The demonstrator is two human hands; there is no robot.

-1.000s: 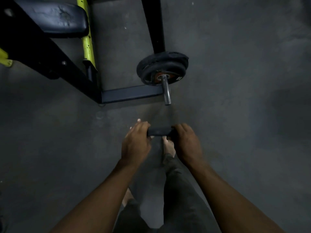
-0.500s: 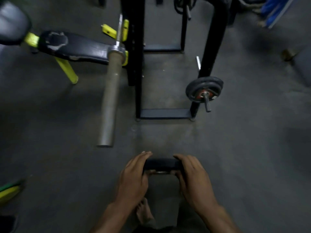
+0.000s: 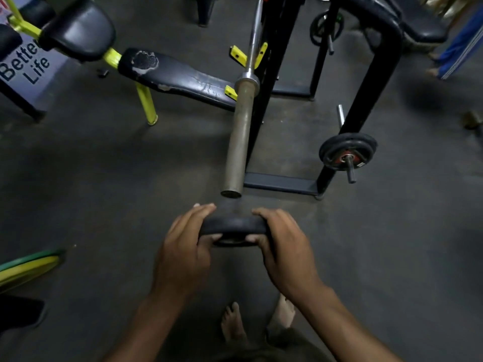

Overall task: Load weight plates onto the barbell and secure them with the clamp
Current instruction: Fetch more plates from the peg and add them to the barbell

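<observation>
Hands, left (image 3: 184, 253) and right (image 3: 283, 248), clasp round rubbery black plate (image 3: 233, 225) below dull steel barbell sleeve (image 3: 239, 142).

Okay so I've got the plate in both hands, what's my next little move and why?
Probably lift the weight plate and line its hole up with the barbell sleeve: left hand and right hand grip its edges just short of the sleeve's bare open end.

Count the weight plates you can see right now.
3, maybe more: one plate held in both hands, one stored plate on the rack peg, one far plate behind the rack. Others may be hidden.
</observation>
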